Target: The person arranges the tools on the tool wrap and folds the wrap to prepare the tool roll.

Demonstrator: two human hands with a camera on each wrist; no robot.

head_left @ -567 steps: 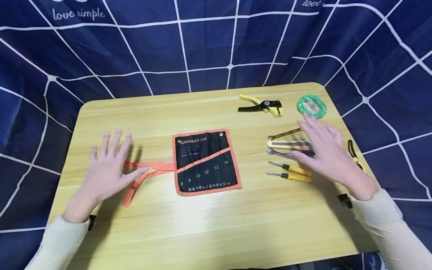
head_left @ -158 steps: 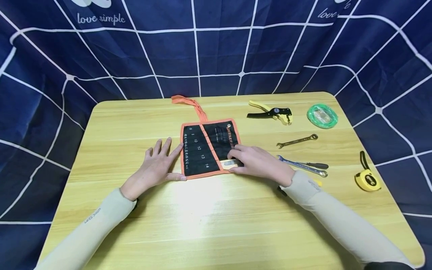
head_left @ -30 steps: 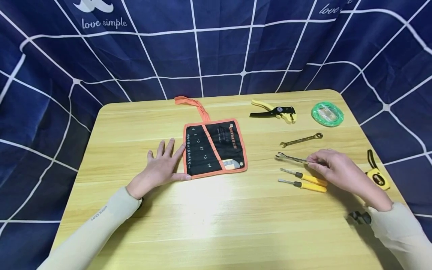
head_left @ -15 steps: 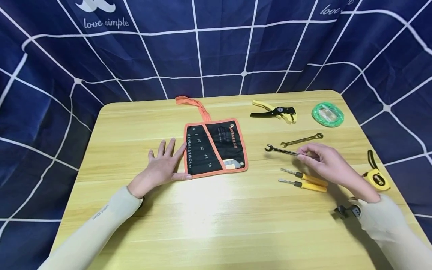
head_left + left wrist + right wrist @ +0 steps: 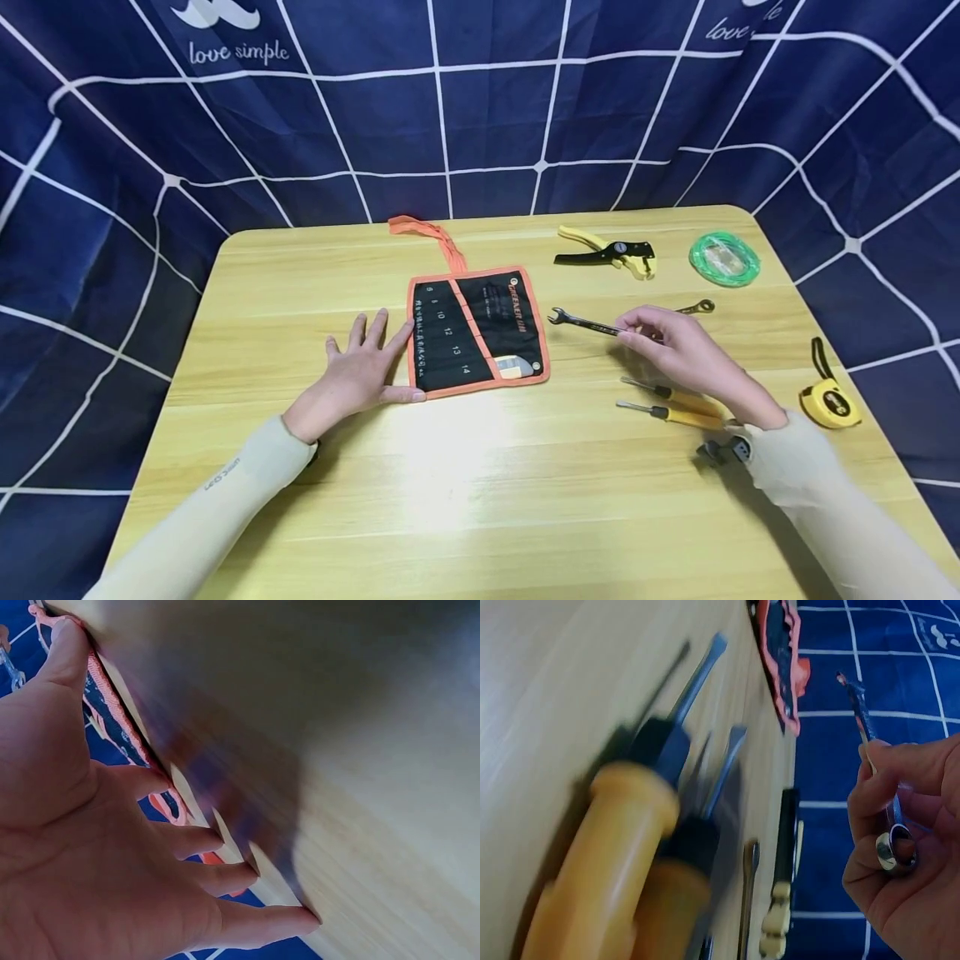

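My left hand [image 5: 352, 371] lies on the table with fingers spread. Its thumb rests on the near left corner of a black tool pouch [image 5: 450, 337] with orange edging, and the forefinger touches the pouch's left edge. A utility knife [image 5: 513, 367] sits in the pouch's near right pocket, its end showing. Above the table, right of the pouch, my right hand [image 5: 675, 346] pinches a combination wrench [image 5: 588, 323], its open end pointing left at the pouch. In the right wrist view the wrench's ring end [image 5: 895, 850] lies within the curled fingers.
Two yellow-handled screwdrivers [image 5: 686, 417] lie below the right hand. Behind it lies a second wrench [image 5: 697, 307], partly hidden. Farther back are wire strippers [image 5: 607, 252] and a green wire coil [image 5: 724, 259]. A yellow tape measure [image 5: 830, 403] lies at the right.
Since the earliest frame the pouch has been turned and the utility knife put into its pocket. My right hand has picked up the wrench and carried it left; lately the left hand has stayed put.
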